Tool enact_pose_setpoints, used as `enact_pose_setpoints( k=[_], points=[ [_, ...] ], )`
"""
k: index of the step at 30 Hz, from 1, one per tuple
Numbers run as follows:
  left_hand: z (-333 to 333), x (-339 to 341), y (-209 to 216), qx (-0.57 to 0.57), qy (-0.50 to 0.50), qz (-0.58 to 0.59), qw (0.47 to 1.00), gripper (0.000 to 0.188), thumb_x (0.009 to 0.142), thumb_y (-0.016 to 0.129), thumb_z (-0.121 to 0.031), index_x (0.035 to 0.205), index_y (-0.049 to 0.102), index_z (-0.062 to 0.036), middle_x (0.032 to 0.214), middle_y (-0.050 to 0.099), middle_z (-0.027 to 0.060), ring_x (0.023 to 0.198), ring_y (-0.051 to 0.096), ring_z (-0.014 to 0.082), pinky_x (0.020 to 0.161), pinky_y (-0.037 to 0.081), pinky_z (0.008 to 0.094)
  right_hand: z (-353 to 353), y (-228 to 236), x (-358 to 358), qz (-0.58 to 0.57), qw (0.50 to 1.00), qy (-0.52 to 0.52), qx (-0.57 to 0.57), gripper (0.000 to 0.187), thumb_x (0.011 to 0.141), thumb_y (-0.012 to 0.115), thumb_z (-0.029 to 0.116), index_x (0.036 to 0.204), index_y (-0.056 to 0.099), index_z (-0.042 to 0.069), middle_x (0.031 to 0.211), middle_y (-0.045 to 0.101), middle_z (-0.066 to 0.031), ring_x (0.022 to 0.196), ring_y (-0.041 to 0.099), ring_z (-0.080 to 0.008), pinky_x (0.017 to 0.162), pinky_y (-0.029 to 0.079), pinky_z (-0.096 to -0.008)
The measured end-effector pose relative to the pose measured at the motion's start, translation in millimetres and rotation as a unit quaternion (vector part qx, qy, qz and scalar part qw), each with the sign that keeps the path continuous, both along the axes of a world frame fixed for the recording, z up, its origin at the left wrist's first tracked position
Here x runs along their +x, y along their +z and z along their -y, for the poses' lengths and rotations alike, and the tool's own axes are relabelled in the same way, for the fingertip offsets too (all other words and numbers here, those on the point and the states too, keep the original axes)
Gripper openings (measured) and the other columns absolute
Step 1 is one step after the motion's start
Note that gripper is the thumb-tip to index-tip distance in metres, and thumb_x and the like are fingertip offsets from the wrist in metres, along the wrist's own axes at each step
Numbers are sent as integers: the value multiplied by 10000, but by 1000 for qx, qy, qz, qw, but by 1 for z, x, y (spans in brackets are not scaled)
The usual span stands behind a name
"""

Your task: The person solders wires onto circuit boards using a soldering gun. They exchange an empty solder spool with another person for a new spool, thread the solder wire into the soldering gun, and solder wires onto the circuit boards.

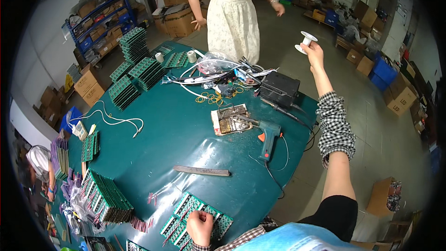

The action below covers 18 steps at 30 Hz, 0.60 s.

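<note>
At the far right, my outstretched right hand (pixel 314 53) grips a white spool (pixel 306 41) with round flanges, held up beyond the table's edge. Near the front edge, my left hand (pixel 200 228) is closed over green circuit boards (pixel 222 223) with thin dark red wires laid across them. Whatever its curled fingers hold is hidden. A grey bar (pixel 201 171) lies just beyond these boards. Short red wires (pixel 152 198) are scattered to their left. Farther off, a teal glue gun (pixel 268 142) rests beside a grimy tray (pixel 231 120).
Stacked circuit boards (pixel 107 200) stand at the left, with more stacks (pixel 134 46) at the far left. A black box-shaped device (pixel 280 87), yellow rubber bands (pixel 216 98) and tangled cables occupy the far right of the green table (pixel 158 144). A person (pixel 232 18) stands behind it.
</note>
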<state>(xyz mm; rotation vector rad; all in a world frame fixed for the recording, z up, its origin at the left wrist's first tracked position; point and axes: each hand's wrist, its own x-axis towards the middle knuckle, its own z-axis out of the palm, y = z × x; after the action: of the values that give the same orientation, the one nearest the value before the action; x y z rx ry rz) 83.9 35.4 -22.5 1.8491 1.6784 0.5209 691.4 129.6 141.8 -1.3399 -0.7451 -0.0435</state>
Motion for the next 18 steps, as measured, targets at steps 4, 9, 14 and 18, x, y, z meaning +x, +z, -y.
enact_pose_setpoints(
  k=[4, 9, 14, 18],
  points=[
    [-1, 2, 2, 6, -6, 0, 1000, 106, 672, 651, -130, 673, 606, -34, 602, 603, 72, 548, 591, 195, 548, 467, 315, 11, 0, 8, 1, 1000, -18, 15, 407, 781, 680, 75, 1135, 549, -77, 1038, 635, -138, 934, 611, -162, 841, 447, -267],
    [0, 7, 9, 37, -6, 11, 999, 83, 671, 640, -98, 646, 591, -36, 578, 591, 71, 525, 581, 215, 532, 459, 325, 24, 15, 6, -49, 996, -44, 65, 353, 803, 649, 32, 1130, 562, -70, 1046, 629, -93, 930, 586, -133, 838, 440, -256],
    [-1, 5, 8, 23, -23, -4, 999, 90, 676, 640, -99, 656, 592, -27, 579, 579, 66, 530, 567, 200, 538, 451, 317, 40, 34, 4, -92, 982, -91, 141, 373, 784, 651, -6, 1135, 550, -83, 1077, 620, -104, 943, 593, -155, 839, 453, -272],
    [-1, 1, -5, 31, -25, 11, 999, 96, 691, 640, -108, 681, 602, -21, 595, 573, 65, 544, 552, 193, 549, 444, 319, 73, 21, 74, -49, 970, -129, 200, 355, 748, 668, -37, 1086, 568, -76, 1006, 640, -104, 899, 609, -154, 799, 471, -276]
  ],
)
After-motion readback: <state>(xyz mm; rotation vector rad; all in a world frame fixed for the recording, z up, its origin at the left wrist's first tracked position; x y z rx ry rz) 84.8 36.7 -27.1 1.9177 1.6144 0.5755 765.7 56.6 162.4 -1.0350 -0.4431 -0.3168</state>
